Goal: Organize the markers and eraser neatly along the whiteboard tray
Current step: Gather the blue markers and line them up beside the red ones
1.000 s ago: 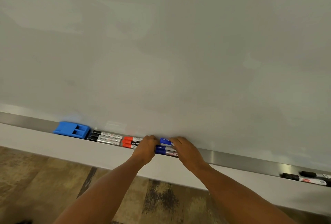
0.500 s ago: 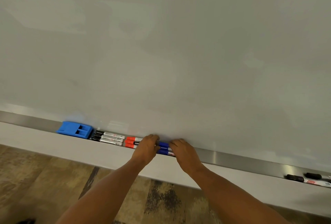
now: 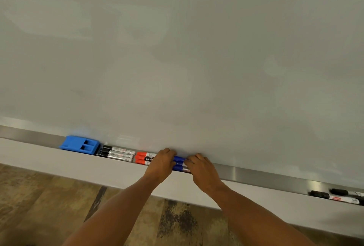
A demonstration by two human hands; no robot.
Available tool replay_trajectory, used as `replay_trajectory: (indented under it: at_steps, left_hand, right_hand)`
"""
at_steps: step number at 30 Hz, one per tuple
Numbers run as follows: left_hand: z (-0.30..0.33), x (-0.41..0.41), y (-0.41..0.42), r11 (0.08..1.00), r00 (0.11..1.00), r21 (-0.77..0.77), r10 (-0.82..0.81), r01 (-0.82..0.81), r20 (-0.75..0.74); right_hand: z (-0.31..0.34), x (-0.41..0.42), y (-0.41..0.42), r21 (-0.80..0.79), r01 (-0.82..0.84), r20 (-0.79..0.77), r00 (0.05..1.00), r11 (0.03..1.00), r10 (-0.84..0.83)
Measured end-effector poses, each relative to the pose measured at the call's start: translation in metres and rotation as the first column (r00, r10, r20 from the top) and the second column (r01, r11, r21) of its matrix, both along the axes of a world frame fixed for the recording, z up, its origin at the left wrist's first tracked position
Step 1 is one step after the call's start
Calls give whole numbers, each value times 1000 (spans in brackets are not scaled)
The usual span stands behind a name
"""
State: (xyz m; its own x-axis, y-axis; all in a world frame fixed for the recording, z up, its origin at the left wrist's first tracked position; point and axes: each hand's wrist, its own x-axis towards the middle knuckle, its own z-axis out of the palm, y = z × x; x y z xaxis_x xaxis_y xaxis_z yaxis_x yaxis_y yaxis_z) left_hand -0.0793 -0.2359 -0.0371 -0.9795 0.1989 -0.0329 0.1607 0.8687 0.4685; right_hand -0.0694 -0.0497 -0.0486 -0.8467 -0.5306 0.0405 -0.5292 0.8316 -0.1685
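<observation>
Now both hands (image 3: 161, 164) press the blue markers (image 3: 179, 162) flat, no longer lifted.

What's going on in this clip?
A person is tidying a whiteboard tray. Both hands, left hand and right hand, press on the blue markers beside the red markers. Left of those lie black markers and a blue eraser. More black markers sit loose far right.

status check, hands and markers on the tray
Left hand and right hand both pressed on the blue markers in the tray. Eraser, black markers, red markers lined up. Stray markers far right.
</observation>
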Motion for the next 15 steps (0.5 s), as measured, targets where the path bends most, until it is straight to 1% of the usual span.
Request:
replay_trajectory:
  at_steps: [4, 7, 10, 15]
  left_hand:
    - [3, 0, 8, 1000, 1000, -18, 4, -4, -10]
    - [5, 3, 14, 999, 1000, -48, 10, -11, -12]
    - [6, 5, 22, 997, 1000, -75, -3, 2, -25]
    - [12, 4, 50, 994, 999, -99, -38, 35, -30]
  right_hand:
    - [4, 4, 5, 6, 35, -3, 999, 999, -35]
    - [7, 11, 15, 19, 73, -39, 997, 997, -72]
    - [11, 18, 31, 47, 112, -74, 991, 993, -108]
    - [14, 25, 69, 39, 200, -121, 973, 979, -194]
